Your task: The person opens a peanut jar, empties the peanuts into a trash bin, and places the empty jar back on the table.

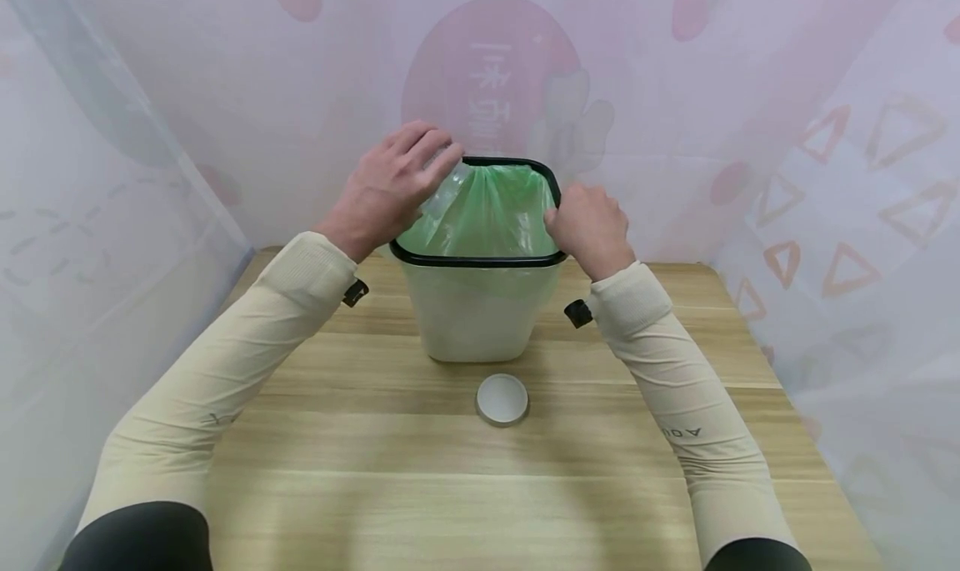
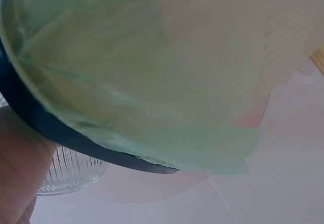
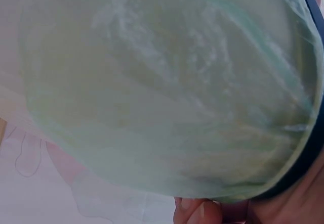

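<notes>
A pale trash bin [image 1: 480, 313] stands upright on the wooden table, lined with a green plastic bag [image 1: 510, 208] under its black rim [image 1: 480, 262]. At the bin's left side my left hand [image 1: 401, 179] holds a clear ribbed jar [image 2: 76, 173], tilted at the rim; the fingers partly hide it. My right hand [image 1: 592, 225] grips the rim and bag edge on the right side, with curled fingertips [image 3: 200, 211] showing below the bag in the right wrist view. The green bag fills most of both wrist views.
In front of the bin a round white lid [image 1: 502, 398] lies flat on the wooden tabletop [image 1: 420, 504]. A printed pale curtain [image 1: 645, 96] hangs close behind the bin, and similar sheets enclose the left and right sides.
</notes>
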Demonstrator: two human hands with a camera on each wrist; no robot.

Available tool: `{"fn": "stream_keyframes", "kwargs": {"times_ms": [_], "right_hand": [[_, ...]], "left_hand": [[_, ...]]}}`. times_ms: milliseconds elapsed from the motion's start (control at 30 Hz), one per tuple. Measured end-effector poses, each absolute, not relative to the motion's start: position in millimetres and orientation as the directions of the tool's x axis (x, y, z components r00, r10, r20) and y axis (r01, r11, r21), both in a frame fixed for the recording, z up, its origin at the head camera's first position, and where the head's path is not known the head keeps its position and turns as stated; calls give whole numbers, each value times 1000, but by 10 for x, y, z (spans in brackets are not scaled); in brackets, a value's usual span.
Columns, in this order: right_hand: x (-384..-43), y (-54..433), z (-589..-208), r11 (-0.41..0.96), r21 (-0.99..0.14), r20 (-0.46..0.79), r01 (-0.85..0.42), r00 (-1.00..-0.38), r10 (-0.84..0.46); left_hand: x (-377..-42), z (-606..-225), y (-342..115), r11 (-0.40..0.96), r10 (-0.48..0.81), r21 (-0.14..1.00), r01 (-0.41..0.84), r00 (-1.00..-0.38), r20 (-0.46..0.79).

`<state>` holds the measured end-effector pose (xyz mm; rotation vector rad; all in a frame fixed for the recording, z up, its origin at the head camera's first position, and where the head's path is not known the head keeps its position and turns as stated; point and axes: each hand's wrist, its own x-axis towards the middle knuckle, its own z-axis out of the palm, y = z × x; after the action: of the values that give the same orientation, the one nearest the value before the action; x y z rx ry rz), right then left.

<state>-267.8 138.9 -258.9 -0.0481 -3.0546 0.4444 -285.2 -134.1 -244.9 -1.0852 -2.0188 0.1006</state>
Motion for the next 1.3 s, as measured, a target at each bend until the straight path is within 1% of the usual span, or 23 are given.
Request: {"fn": "stream_keyframes", "kwargs": {"times_ms": [100, 167, 367, 500, 667, 933, 1133, 1300], "right_hand": [[-2676, 1389, -2588, 958, -284, 49, 24, -998, 39], [-2674, 1388, -2588, 958, -285, 49, 24, -998, 40], [-2669, 1383, -2584, 956, -291, 37, 28, -999, 40], [-2668, 1385, -2583, 955, -296, 27, 30, -999, 39], [-2668, 1389, -2586, 955, -296, 23, 29, -999, 38], [-2661, 1405, -2571, 956, -292, 30, 27, -999, 37], [-2665, 1417, -2571, 956, -292, 30, 27, -999, 37], [-2666, 1429, -2580, 955, -296, 31, 25, -999, 36]], "left_hand": [[-2839, -2454, -1352, 654, 705, -382, 654, -341, 622], [-2831, -2454, -1359, 664, 695, -363, 653, -361, 622], [-2823, -2467, -1370, 676, 669, -310, 669, -381, 638], [-2811, -2481, -1381, 685, 649, -253, 684, -415, 638], [-2790, -2482, -1403, 700, 613, -152, 698, -479, 628], [-2757, -2467, -1428, 735, 535, 17, 678, -595, 600], [-2725, -2460, -1447, 745, 445, 189, 639, -688, 574], [-2692, -2441, -1463, 734, 386, 298, 610, -736, 556]]}}
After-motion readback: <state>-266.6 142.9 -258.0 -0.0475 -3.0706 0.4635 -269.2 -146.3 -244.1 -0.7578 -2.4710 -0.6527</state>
